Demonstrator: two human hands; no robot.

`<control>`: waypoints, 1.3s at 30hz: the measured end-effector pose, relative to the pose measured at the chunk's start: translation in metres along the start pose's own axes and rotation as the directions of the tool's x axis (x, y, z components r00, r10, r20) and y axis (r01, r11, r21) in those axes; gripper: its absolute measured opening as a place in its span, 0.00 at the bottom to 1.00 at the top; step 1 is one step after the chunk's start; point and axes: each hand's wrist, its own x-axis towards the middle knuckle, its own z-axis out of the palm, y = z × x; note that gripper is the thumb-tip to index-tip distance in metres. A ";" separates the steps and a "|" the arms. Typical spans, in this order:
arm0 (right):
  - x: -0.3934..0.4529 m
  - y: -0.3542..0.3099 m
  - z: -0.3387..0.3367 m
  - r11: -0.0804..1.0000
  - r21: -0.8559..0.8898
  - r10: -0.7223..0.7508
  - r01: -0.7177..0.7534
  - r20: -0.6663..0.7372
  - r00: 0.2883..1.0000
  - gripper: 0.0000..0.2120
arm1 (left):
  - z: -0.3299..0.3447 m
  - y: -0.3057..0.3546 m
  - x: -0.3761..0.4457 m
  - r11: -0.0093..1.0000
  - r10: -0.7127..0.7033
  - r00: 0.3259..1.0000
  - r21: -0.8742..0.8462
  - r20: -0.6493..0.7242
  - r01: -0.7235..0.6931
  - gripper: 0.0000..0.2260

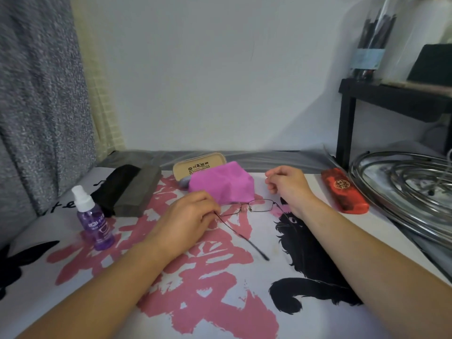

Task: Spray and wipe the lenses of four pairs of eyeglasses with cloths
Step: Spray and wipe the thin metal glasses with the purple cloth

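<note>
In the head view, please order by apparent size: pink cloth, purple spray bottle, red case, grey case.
1. pink cloth
2. grey case and red case: look alike, unsure
3. purple spray bottle, though nearer the camera

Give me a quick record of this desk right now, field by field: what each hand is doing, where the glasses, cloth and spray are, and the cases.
left hand: pinches a temple of the eyeglasses
right hand: loosely curled, holds nothing
eyeglasses: unfolded on the printed mat, between the hands
pink cloth: behind the eyeglasses
spray bottle: upright, left, capped
cases: grey case, beige case, red case, all closed
</note>
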 end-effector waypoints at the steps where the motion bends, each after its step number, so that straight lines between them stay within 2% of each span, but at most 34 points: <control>1: 0.000 0.001 -0.001 1.000 -0.008 -0.005 0.005 0.005 1.000 0.10 | 0.001 -0.001 0.000 1.000 -0.009 1.000 -0.004 0.001 0.009 0.07; 5: 0.001 0.001 0.002 0.999 -0.037 -0.027 0.027 0.007 1.000 0.10 | 0.002 -0.002 0.002 0.999 -0.041 0.999 -0.017 0.016 0.042 0.07; 13: 0.009 0.000 0.004 0.998 -0.039 -0.042 0.043 0.024 0.999 0.07 | 0.006 -0.004 0.007 0.999 -0.036 0.999 -0.015 -0.040 0.035 0.06; 18: 0.007 0.002 0.002 0.998 -0.026 -0.049 0.049 -0.007 0.999 0.10 | 0.000 0.001 0.002 0.990 -0.085 0.992 -0.117 -0.092 0.074 0.04; 25: -0.006 -0.006 0.001 0.996 -0.076 -0.043 0.041 -0.023 0.999 0.12 | -0.018 0.018 -0.005 0.916 -0.316 0.929 -0.316 -0.193 0.246 0.04; 29: -0.022 -0.017 -0.002 0.999 -0.044 0.023 -0.025 -0.037 0.999 0.10 | -0.046 0.035 -0.030 0.805 -0.488 0.860 -0.459 -0.150 0.376 0.07; 33: -0.042 -0.045 0.012 0.995 0.006 -0.101 0.101 0.085 0.991 0.10 | -0.077 0.056 -0.067 0.719 -0.588 0.788 -0.566 -0.184 0.403 0.08; 35: -0.064 -0.058 0.033 0.993 0.022 -0.116 0.114 0.226 0.967 0.10 | -0.099 0.061 -0.090 0.673 -0.641 0.735 -0.624 -0.223 0.398 0.08; 37: -0.090 -0.065 0.058 0.991 -0.017 -0.112 0.129 0.388 0.915 0.09 | -0.123 0.059 -0.114 0.661 -0.672 0.682 -0.647 -0.287 0.380 0.11; 39: -0.116 -0.069 0.088 0.976 -0.097 -0.118 0.195 0.517 0.848 0.08 | -0.147 0.050 -0.138 0.670 -0.701 0.601 -0.645 -0.385 0.368 0.14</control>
